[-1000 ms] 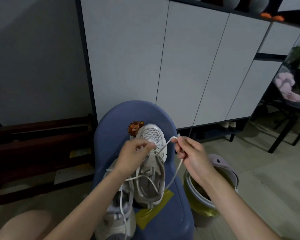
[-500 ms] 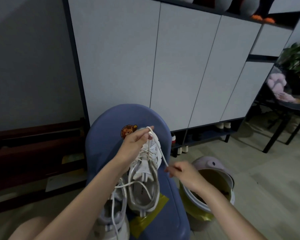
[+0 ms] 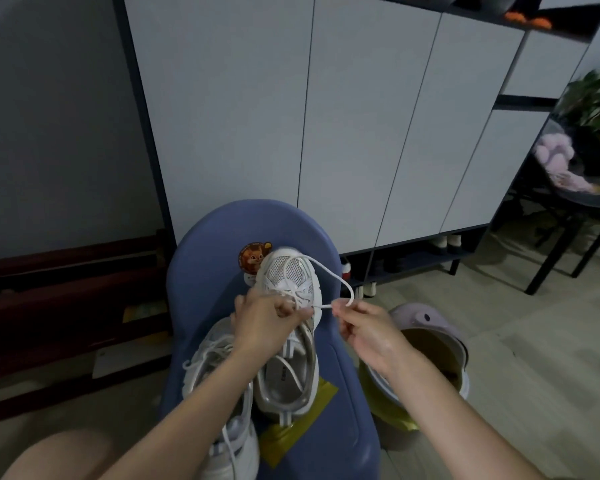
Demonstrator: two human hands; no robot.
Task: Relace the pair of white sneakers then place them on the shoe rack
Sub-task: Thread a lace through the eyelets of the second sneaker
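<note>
Two white sneakers lie on a blue chair (image 3: 215, 244). The right sneaker (image 3: 290, 271) points its toe away from me, and its white lace (image 3: 329, 271) loops out over the toe to the right. My left hand (image 3: 264, 323) grips this sneaker at the eyelets, fingers curled on the lacing. My right hand (image 3: 364, 327) pinches the lace end just right of the shoe. The left sneaker (image 3: 219, 362) lies nearer to me, partly hidden under my left forearm, with loose laces.
A lilac bin (image 3: 426, 327) with a yellow liner stands right of the chair. White cabinet doors (image 3: 361, 116) rise behind, with an open shoe shelf (image 3: 423, 258) at floor level. A dark wooden frame (image 3: 66, 271) is at left, a black table (image 3: 568, 209) at right.
My left hand dropped from the toe down to the eyelets. My right hand rose and moved in toward the shoe, and the lace now forms a loop over the toe.
</note>
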